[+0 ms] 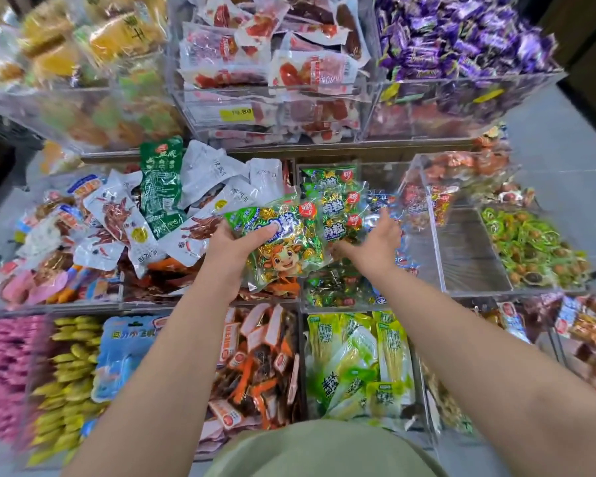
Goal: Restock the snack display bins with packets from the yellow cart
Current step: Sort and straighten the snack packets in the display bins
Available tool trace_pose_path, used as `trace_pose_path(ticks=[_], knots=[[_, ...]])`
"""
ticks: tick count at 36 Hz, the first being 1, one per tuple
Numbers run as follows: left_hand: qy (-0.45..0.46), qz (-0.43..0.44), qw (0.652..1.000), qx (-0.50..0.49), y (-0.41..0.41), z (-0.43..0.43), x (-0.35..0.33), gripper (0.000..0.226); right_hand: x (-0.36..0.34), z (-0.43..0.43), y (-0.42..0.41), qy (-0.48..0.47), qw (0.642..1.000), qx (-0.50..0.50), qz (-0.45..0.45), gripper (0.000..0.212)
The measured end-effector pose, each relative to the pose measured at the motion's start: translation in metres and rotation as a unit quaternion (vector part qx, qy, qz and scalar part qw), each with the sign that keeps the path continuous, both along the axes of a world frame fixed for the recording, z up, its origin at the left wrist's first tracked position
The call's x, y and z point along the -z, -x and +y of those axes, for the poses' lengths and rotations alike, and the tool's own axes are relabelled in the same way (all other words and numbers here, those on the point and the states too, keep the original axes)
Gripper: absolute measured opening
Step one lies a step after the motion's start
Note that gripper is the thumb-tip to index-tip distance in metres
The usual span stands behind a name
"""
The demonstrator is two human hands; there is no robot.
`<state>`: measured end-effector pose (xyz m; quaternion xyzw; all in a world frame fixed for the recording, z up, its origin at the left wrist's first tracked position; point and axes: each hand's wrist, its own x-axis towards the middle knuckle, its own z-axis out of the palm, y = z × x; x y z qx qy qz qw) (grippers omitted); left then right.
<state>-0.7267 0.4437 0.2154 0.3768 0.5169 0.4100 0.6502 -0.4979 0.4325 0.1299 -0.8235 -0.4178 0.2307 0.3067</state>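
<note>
my left hand [233,239] gripped a glossy green foil snack packet [278,247] over the clear acrylic bin [424,258], my right hand [375,243] was at a second green packet [341,215], grip unclear; the bin looked only part-filled, the cart unseen.

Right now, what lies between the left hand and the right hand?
The green packet with a cartoon calf, gripped by the left hand; it reaches almost to the right hand. The head view shows this.

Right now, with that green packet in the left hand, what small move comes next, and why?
Probably set the green packet, gripped by the left hand, into the clear bin just ahead. The matching green packets lie in that bin, and the right hand reaches in among them.
</note>
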Motion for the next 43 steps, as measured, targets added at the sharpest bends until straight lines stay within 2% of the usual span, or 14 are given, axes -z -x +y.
trace_pose_path(ticks=[2, 4, 6, 9, 11, 13, 15, 17, 20, 24, 31, 34, 38, 43], knots=[[-0.009, 0.001, 1.000, 0.004, -0.006, -0.001, -0.003, 0.100, -0.019, -0.013, 0.001, -0.116, 0.989, 0.013, 0.085, 0.062], [-0.020, 0.012, 0.999, 0.025, -0.012, -0.003, -0.004, 0.084, -0.040, -0.025, 0.006, -0.150, 0.955, -0.018, 0.254, 0.032], [-0.026, 0.038, 0.998, 0.050, -0.019, -0.004, -0.001, 0.063, -0.052, -0.032, 0.012, -0.093, 0.917, -0.090, 0.377, 0.042], [-0.054, 0.074, 0.994, 0.054, -0.030, -0.008, 0.005, 0.042, -0.052, -0.038, 0.018, -0.001, 0.934, -0.144, 0.328, 0.082], [-0.050, 0.095, 0.993, 0.046, -0.033, -0.008, 0.007, 0.037, -0.048, -0.039, 0.014, 0.002, 0.940, -0.122, 0.318, 0.082], [-0.040, 0.100, 0.994, 0.025, -0.031, -0.006, 0.008, 0.051, -0.046, -0.041, 0.006, -0.001, 0.936, -0.104, 0.337, 0.074], [-0.031, 0.088, 0.996, -0.003, -0.028, -0.003, 0.010, 0.088, -0.042, -0.042, -0.005, -0.021, 0.919, -0.075, 0.386, 0.053], [-0.031, 0.072, 0.996, -0.031, -0.022, 0.003, 0.010, 0.095, -0.037, -0.043, -0.017, -0.055, 0.905, -0.026, 0.421, 0.043], [-0.016, 0.075, 0.995, -0.062, -0.013, 0.010, 0.010, 0.087, -0.026, -0.044, -0.033, -0.056, 0.926, 0.009, 0.373, 0.048], [0.004, 0.051, 0.993, -0.110, -0.008, 0.016, 0.013, 0.075, -0.014, -0.039, -0.024, -0.009, 0.952, -0.058, 0.301, 0.032], [0.011, 0.042, 0.995, -0.094, -0.005, 0.016, 0.017, 0.074, 0.004, -0.014, 0.006, 0.038, 0.986, -0.069, 0.145, 0.050], [0.007, 0.046, 0.994, -0.099, -0.005, 0.016, 0.019, 0.081, 0.006, -0.008, 0.011, 0.069, 0.994, -0.048, 0.071, 0.073], [0.008, 0.031, 0.993, -0.111, -0.003, 0.019, 0.021, 0.079, 0.009, -0.013, 0.012, 0.059, 0.995, -0.035, 0.072, 0.122], [0.017, 0.024, 0.995, -0.093, -0.002, 0.019, 0.018, 0.064, 0.010, -0.018, 0.011, 0.042, 0.994, -0.031, 0.095, 0.135]])
